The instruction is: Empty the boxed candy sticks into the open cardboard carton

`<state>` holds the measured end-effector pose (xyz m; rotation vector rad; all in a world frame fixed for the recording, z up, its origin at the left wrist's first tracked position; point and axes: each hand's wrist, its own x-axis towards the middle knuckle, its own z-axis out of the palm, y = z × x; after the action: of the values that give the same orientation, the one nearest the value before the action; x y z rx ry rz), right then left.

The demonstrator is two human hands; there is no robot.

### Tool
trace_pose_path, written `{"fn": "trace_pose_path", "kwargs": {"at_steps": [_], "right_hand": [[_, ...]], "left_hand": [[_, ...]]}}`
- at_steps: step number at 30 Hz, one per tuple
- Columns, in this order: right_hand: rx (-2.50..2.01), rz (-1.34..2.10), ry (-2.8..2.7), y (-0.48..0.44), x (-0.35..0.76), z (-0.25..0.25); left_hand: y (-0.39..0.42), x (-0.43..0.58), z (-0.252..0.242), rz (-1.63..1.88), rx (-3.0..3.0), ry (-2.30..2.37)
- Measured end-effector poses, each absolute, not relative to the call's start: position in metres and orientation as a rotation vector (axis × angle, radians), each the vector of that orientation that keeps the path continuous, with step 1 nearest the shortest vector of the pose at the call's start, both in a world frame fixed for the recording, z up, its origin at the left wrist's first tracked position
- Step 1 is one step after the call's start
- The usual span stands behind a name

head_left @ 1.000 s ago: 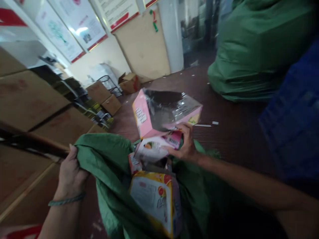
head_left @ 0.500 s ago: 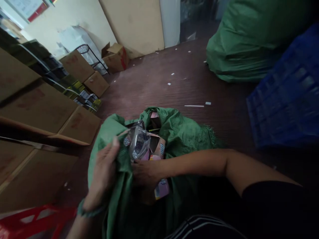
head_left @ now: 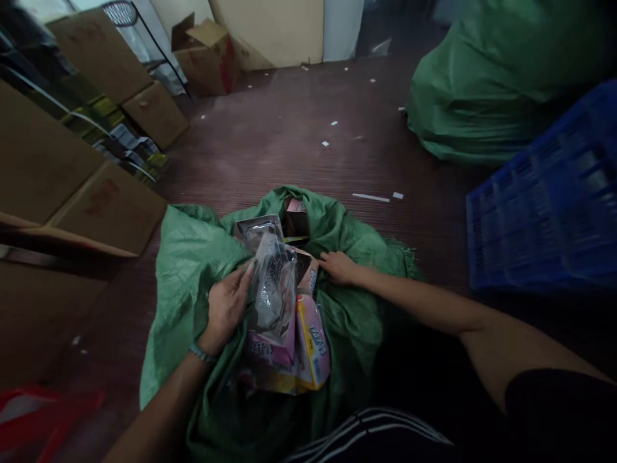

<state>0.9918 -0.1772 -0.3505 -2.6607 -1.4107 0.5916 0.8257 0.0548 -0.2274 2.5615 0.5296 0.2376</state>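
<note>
A green woven sack lies open on the floor in front of me. Several printed boxes show in its mouth, among them a pink and yellow box and a pack with a clear plastic front. My left hand, with a beaded bracelet at the wrist, is closed on the sack's left edge, its thumb beside the clear-fronted pack. On the other side of the opening, my right hand grips the right edge close to a box with a dark window. The lower contents are hidden by cloth and shadow.
Stacked cartons stand on the left, with an opened carton farther back. A blue plastic crate and a bulging green sack are on the right. Red plastic furniture shows at lower left. Paper scraps dot the floor.
My right hand has come out from among the boxes to the sack's right edge. The mouth is spread wider, showing more of the boxes. The view has tilted downward.
</note>
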Motion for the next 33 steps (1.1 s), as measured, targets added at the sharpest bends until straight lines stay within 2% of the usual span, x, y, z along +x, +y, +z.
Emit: {"fn": "trace_pose_path", "kwargs": {"at_steps": [4, 11, 15, 20, 24, 27, 30, 33], "right_hand": [[-2.606, 0.654, -1.381, -0.174, 1.001, -0.358], [-2.096, 0.599, -1.195, -0.198, 0.996, -0.372], [-2.289, 0.779, -0.997, -0.198, 0.971, -0.384], [-2.511, 0.872, -0.926, -0.194, 0.95, -0.369], [-2.551, 0.703, -0.946, -0.24, 0.941, -0.326], [-2.569, 0.487, -0.829, -0.308, 0.945, -0.274], [-2.601, 0.212, -0.647, -0.389, 0.959, -0.208], [-2.708, 0.074, -0.434, -0.467, 0.971, -0.141]], "left_hand": [[0.058, 0.825, -0.222, 0.232, 2.449, 0.536], [0.054, 0.806, -0.225, 0.306, 2.601, 0.73], [0.034, 0.795, -0.243, 0.352, 2.836, 0.674], [0.027, 0.791, -0.27, -0.101, 3.04, 0.552], [0.03, 0.793, -0.28, -0.328, 2.987, 0.78], [0.031, 0.794, -0.268, -0.409, 2.803, 0.899], [0.037, 0.79, -0.227, -0.349, 2.602, 0.878], [0.052, 0.779, -0.156, -0.158, 2.466, 1.043]]}}
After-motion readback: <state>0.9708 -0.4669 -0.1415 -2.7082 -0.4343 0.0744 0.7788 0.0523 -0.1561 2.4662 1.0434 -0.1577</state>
